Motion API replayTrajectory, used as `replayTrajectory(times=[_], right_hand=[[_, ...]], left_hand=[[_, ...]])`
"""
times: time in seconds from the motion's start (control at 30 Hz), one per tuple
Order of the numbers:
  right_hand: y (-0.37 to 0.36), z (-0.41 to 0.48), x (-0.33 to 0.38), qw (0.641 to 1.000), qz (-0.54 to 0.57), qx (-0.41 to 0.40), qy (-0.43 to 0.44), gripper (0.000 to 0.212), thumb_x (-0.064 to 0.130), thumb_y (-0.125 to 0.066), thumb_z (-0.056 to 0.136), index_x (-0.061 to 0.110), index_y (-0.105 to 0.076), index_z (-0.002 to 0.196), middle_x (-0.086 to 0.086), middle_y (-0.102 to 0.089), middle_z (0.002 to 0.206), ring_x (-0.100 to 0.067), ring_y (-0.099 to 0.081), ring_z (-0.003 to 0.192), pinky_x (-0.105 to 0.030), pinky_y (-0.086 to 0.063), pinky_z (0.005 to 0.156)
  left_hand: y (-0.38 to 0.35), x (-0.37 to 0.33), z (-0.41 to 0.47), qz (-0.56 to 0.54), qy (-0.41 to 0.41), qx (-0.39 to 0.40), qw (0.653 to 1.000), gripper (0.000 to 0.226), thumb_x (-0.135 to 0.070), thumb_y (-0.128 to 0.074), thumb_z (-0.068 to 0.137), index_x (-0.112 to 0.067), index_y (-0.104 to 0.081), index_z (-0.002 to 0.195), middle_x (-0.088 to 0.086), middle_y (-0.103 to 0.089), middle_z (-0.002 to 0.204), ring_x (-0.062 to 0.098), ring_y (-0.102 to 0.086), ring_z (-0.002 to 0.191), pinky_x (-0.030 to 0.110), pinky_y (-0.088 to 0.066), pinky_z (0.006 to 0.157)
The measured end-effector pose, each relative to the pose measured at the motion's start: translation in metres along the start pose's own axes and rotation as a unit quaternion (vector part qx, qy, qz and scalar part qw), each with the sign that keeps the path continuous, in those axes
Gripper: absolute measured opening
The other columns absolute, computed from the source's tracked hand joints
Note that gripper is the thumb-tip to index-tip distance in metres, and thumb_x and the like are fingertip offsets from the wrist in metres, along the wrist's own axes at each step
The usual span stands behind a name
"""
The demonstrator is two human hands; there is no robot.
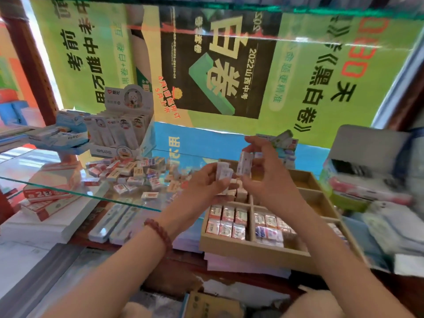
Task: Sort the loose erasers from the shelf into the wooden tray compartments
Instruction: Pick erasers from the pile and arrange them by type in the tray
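- Nearest, at 6 o'clock, the two forearms come up into view, and a red bead bracelet (158,230) sits on the left wrist.
- At 5 o'clock stands the wooden tray (241,247). Its two front compartments hold packed erasers (227,222) in tidy rows. The compartments further back look mostly free.
- Above the tray, near the centre, the left hand (204,182) curls its fingers around a few white erasers (223,173). The right hand (266,180) pinches a single eraser (245,165) between thumb and fingers. The two hands are close together.
- I judge each eraser to be light, small and firm, with a smooth wrapper that may slip. The good hold is a pinch on the two long sides, so it goes straight down into a compartment.
- At 9 o'clock the loose erasers (133,173) lie in a heap on the glass shelf (80,191), near the tray but apart from it.
- The front edge of the shelf is between heap and tray. Red boxes (50,193) lie below it at 8 o'clock.
- At 10 o'clock a display box (124,125) stands just behind the heap, and a far reach could knock it.
- At 3 o'clock blurred packets (367,191) crowd the right side of the tray. I cannot tell what they are.
- Farthest, at 12 o'clock, hangs a green poster (218,65).
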State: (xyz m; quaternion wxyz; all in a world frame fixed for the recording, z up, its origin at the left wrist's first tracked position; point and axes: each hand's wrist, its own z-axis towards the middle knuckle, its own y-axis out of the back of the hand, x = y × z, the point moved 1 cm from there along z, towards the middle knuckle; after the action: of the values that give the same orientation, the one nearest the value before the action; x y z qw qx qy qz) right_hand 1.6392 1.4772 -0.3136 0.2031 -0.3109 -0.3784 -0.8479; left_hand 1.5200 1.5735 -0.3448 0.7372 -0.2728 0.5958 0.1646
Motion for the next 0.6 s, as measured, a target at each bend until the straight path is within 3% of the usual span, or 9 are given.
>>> replayTrajectory(times=[0.13,0.23,0.33,0.4,0.53,0.6], right_hand=[[0.024,-0.013,-0.016,0.998,-0.03,-0.056,-0.015,0.063,-0.004,-0.063,0.078,0.048,-0.04,0.107,0.009,-0.044,0.119,-0.01,-0.053,0.107,-0.029,-0.047,0.096],[0.03,-0.016,-0.018,0.998,-0.022,-0.065,-0.005,0.065,-0.007,-0.065,0.075,0.049,-0.041,0.099,0.007,-0.041,0.116,-0.012,-0.053,0.108,-0.027,-0.047,0.096],[0.033,-0.018,-0.017,0.999,0.0,-0.029,-0.013,0.062,-0.006,-0.065,0.076,0.047,-0.042,0.1,0.006,-0.044,0.118,-0.007,-0.055,0.101,-0.013,-0.047,0.082],[0.034,-0.02,-0.014,1.0,0.022,0.003,-0.019,0.057,-0.004,-0.065,0.078,0.044,-0.045,0.103,0.006,-0.047,0.119,-0.002,-0.058,0.091,-0.012,-0.047,0.071],[0.03,-0.022,-0.006,0.99,0.098,0.088,-0.042,0.054,-0.004,-0.058,0.085,0.042,-0.045,0.111,0.005,-0.05,0.117,-0.008,-0.066,0.076,-0.025,-0.053,0.062],[0.027,-0.022,-0.002,0.98,0.144,0.12,-0.063,0.058,-0.01,-0.048,0.088,0.042,-0.044,0.115,0.001,-0.051,0.113,-0.013,-0.061,0.066,-0.032,-0.055,0.067]], left_hand=[[-0.024,0.001,0.005,0.002,-0.005,-0.001,1.0,0.026,0.003,-0.056,0.088,-0.011,-0.055,0.111,0.004,-0.065,0.102,0.011,-0.069,0.087,0.025,-0.057,0.075],[-0.032,0.002,0.006,-0.014,-0.008,0.0,1.0,0.028,0.005,-0.054,0.088,-0.01,-0.056,0.112,0.006,-0.065,0.102,0.011,-0.069,0.084,0.024,-0.057,0.073],[-0.033,0.003,0.005,-0.004,-0.002,0.0,1.0,0.024,0.002,-0.054,0.089,-0.011,-0.058,0.11,0.009,-0.066,0.104,0.014,-0.069,0.087,0.024,-0.057,0.073],[-0.032,0.003,0.004,0.013,-0.002,0.004,1.0,0.021,-0.002,-0.055,0.09,-0.015,-0.059,0.105,0.004,-0.068,0.098,0.014,-0.07,0.083,0.023,-0.056,0.069],[-0.027,0.002,0.002,0.078,0.004,0.011,0.997,0.015,-0.011,-0.053,0.093,-0.021,-0.06,0.101,-0.008,-0.069,0.077,0.005,-0.066,0.068,0.019,-0.051,0.054],[-0.022,0.003,0.001,0.101,0.007,0.012,0.995,0.012,-0.015,-0.051,0.094,-0.018,-0.059,0.103,-0.009,-0.064,0.072,0.003,-0.06,0.063,0.019,-0.046,0.05]])
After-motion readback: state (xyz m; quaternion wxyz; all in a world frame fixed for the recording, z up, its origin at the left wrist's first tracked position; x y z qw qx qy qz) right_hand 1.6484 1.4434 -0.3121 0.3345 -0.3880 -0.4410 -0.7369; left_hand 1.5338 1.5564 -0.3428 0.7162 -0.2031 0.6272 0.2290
